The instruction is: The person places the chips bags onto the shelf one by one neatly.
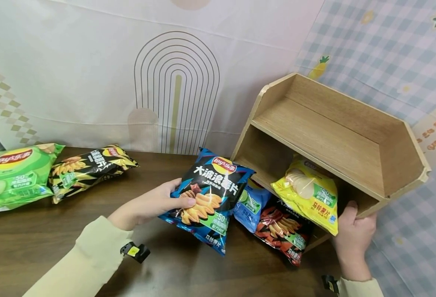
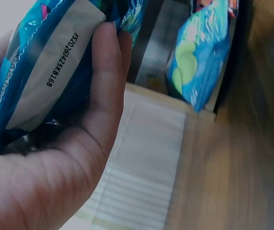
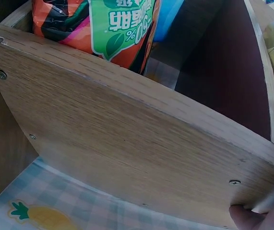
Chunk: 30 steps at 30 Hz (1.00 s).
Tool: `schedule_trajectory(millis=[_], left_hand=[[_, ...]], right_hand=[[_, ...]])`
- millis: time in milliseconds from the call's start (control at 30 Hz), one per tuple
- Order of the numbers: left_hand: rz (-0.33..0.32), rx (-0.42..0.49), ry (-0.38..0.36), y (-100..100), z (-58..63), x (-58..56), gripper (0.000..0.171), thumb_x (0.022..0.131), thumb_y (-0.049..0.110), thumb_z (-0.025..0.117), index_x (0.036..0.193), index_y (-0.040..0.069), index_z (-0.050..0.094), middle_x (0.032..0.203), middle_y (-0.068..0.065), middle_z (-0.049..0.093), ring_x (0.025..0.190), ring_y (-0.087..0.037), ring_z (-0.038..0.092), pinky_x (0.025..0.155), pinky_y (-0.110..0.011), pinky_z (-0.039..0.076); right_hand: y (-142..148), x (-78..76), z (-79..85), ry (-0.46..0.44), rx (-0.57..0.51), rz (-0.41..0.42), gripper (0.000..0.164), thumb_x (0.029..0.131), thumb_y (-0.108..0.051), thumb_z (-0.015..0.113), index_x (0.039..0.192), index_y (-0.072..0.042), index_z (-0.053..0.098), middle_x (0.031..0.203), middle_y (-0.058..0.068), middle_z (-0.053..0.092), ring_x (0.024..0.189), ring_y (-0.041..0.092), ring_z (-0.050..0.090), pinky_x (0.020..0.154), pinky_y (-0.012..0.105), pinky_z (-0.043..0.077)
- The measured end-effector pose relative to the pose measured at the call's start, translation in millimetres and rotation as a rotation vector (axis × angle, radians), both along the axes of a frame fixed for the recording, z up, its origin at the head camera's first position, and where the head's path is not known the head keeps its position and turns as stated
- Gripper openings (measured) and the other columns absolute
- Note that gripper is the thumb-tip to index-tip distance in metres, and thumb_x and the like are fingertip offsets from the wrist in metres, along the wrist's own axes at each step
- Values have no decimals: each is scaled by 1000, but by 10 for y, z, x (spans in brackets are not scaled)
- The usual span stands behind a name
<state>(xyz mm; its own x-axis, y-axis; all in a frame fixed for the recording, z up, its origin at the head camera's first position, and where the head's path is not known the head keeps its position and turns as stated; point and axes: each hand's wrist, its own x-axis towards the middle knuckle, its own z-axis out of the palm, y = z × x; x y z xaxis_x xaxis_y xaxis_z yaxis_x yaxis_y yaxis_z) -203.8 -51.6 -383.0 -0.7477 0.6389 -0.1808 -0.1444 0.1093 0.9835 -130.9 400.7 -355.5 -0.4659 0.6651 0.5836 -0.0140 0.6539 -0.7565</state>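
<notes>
My left hand [image 1: 162, 202] holds a black-and-blue bag of potato chips [image 1: 212, 194] by its left side, thumb across the front. In the left wrist view its crimped edge and a white printed strip show inside the curved hand. On the right, my right hand [image 1: 355, 235] grips the side panel of a two-tier wooden shelf [image 1: 337, 128] near its front edge. A yellow chip bag [image 1: 309, 194] leans out of the upper compartment close to that hand. Below it, a blue chip bag [image 1: 252, 206] and a red-and-black chip bag [image 1: 283, 229] stick out of the lower compartment.
At the far left of the brown wooden table [image 1: 158, 268] lie a green chip bag [image 1: 17, 177] and a black-and-gold chip bag [image 1: 91, 169]. A patterned white curtain [image 1: 91, 74] hangs behind the table, and a checked cloth [image 1: 374, 41] behind the shelf.
</notes>
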Motion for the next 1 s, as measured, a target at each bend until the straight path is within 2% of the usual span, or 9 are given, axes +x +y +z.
schedule_trajectory(millis=[367,467,633,867,1000], left_hand=[[-183,109,10,420,169,-8,60,92,42,64,140,18,37,119,-13,62,102,-29,63,90,-39,51],[-206,120,19,549,222,-35,61,90,43,65,139,18,38,118,-11,63,102,-29,64,90,-39,51],[-207,142,-4,763,291,-120,66,88,46,68,140,20,38,118,-12,63,101,-29,64,89,-39,51],[-159,156,-8,1033,387,-262,81,85,49,69,150,19,29,126,-7,56,106,-25,59,93,-37,49],[-125,184,-56,1152,422,-355,77,86,46,69,147,16,33,124,-10,58,105,-27,62,91,-39,51]], right_hand=[[31,6,3,-2,3,-7,45,94,-24,49,130,2,53,114,23,61,88,25,45,88,47,38],[35,0,5,2,0,-8,45,94,-24,49,130,3,53,114,25,61,89,28,46,88,48,38],[32,2,4,4,1,-7,46,93,-25,49,128,4,53,113,27,60,89,32,46,86,50,37],[22,12,7,1,13,1,45,94,-24,49,130,2,53,115,24,60,89,26,46,88,47,39],[8,8,7,5,15,11,45,94,-24,49,128,4,52,112,26,60,88,29,45,86,50,37]])
